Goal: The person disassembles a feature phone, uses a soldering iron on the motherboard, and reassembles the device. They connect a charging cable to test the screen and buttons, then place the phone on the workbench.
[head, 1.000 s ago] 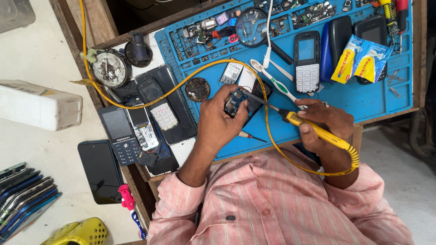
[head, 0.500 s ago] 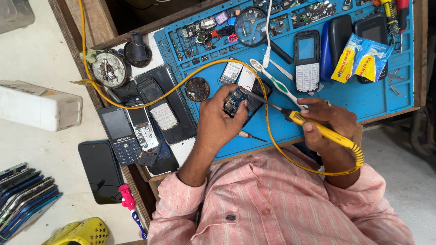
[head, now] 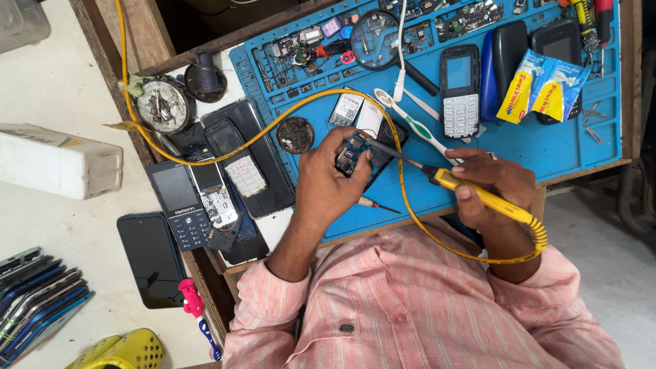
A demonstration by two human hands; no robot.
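Observation:
My left hand [head: 326, 184] pinches a small blue circuit board [head: 352, 152] over the blue work mat [head: 547, 147]. My right hand [head: 493, 186] grips a yellow-handled soldering iron [head: 478, 195], whose dark tip touches the board's right edge. The iron's yellow cable [head: 273, 130] loops from the handle's back end under my wrist, across the mat and off to the upper left. A small screwdriver [head: 372, 203] lies on the mat just below my left hand. A white toothbrush [head: 410, 123] lies just above the iron's shaft.
Keypad phones [head: 459, 89], a magnifier [head: 374, 31], glue packets [head: 543, 85] and small parts crowd the mat's far side. Left of the mat lie opened phones [head: 205, 198], a round tin [head: 162, 106], a flux dish [head: 295, 134], a white box [head: 58, 160] and stacked phones [head: 37, 301].
The soldering iron's tip has edged closer onto the circuit board; my right hand shifted slightly. My left hand keeps holding the board in place.

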